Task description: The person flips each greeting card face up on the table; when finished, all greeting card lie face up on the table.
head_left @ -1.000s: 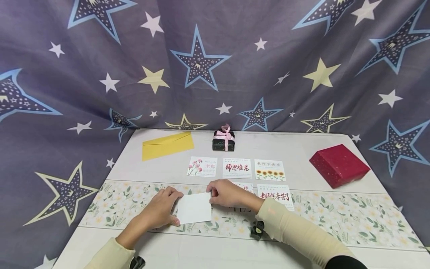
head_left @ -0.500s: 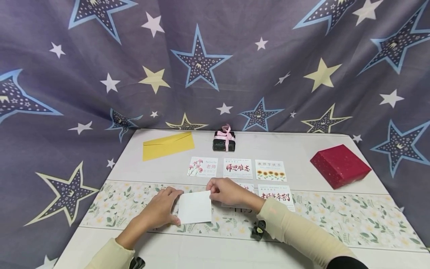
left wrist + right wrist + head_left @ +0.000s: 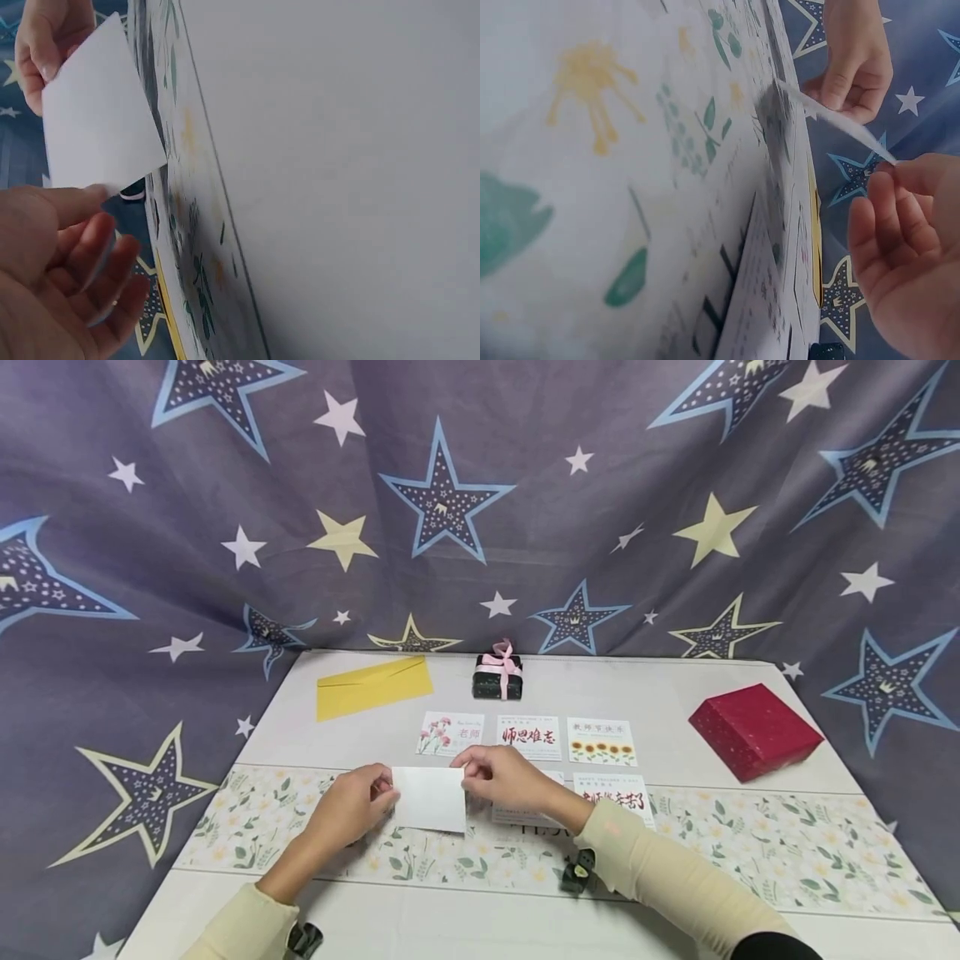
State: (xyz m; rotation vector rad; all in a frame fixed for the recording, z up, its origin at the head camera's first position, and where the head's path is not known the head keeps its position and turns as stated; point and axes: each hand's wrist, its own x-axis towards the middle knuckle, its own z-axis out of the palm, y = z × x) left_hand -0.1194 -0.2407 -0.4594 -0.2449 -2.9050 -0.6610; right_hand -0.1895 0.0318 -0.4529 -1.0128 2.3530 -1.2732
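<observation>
Card (image 3: pixel 429 799) pinched between left hand (image 3: pixel 347 810) and right hand (image 3: pixel 502 781), off table.

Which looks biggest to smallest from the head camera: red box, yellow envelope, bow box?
1. red box
2. yellow envelope, close behind it and farther away, so unsure
3. bow box, clearly smallest

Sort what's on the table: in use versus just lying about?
In use: white card, pinched at its edges by left hand and right hand.

Lying about: yellow envelope, ribboned gift box, red box, printed cards.
</observation>
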